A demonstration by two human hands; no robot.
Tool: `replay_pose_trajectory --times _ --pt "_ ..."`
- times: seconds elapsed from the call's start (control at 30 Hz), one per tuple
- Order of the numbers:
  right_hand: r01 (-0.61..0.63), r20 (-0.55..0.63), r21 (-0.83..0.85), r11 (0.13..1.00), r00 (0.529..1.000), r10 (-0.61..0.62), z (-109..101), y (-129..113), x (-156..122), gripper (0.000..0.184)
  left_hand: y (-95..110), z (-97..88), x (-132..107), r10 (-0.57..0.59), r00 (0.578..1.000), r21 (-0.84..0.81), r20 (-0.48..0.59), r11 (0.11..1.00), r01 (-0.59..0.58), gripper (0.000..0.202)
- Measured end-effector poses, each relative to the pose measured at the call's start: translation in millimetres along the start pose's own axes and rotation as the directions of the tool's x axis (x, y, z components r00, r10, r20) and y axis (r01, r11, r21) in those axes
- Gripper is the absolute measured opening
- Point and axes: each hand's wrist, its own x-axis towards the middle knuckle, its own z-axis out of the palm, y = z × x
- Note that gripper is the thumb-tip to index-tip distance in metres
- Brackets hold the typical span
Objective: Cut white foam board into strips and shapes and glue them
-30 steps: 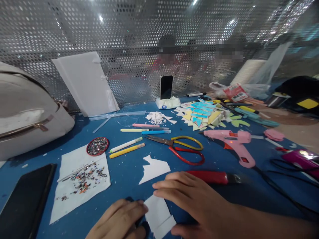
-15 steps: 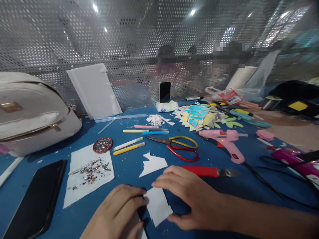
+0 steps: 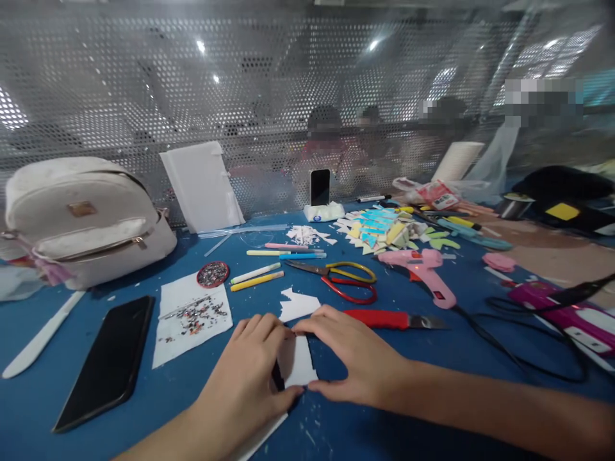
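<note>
A small piece of white paper (image 3: 298, 363) lies between my hands at the front of the blue table. My left hand (image 3: 254, 365) is curled over its left side, thumb at the lower edge and fingers at the top. At its right side, my right hand (image 3: 362, 358) pinches the upper and lower corners between fingers and thumb. A dark strip shows beside the left fingers, too hidden to name. Under my left wrist another white sheet (image 3: 266, 438) sticks out. Just beyond the fingertips lies a jagged white paper scrap (image 3: 298, 304).
Beyond my hands are a red-handled knife (image 3: 379, 319), scissors (image 3: 348, 282), markers (image 3: 259, 280) and a pink glue gun (image 3: 423, 266) with its cord. To the left are a phone (image 3: 108, 358), beads on paper (image 3: 168, 346) and a backpack (image 3: 110, 237). Colored scraps (image 3: 384, 227) are piled behind.
The view has shifted, showing more of the left side. My left hand has moved further over the paper, its thumb now at the lower edge. Both hands have drawn closer together.
</note>
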Motion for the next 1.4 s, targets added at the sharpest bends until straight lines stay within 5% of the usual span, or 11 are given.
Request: replay_pose_trajectory --times 0.3,0.77,1.07,1.23,1.4 --pt "-0.081 0.006 0.000 0.997 0.997 0.081 -9 -10 -2 0.061 -12 -5.9 17 0.145 0.989 -0.037 0.032 0.989 -0.144 0.050" --pt "0.023 -0.177 -0.025 0.999 0.984 -0.027 -20 -12 -12 0.041 -17 -6.4 16 0.172 0.985 -0.078 0.018 0.982 -0.171 0.052" --pt "0.043 -0.197 -0.011 0.999 0.979 -0.044 -19 -15 -14 0.049 -36 -41.4 -5 0.122 0.991 -0.010 -0.050 0.992 -0.123 0.044" --pt "0.106 0.021 0.075 0.992 0.994 -0.108 -14 -24 -4 0.072 -60 -62.6 -41 0.112 0.982 0.105 -0.151 0.990 -0.097 0.047" --pt "0.280 0.193 0.070 0.957 0.938 -0.289 14 -23 18 0.095 -65 -66.6 -75 0.130 0.948 0.193 -0.292 0.978 -0.074 0.052"
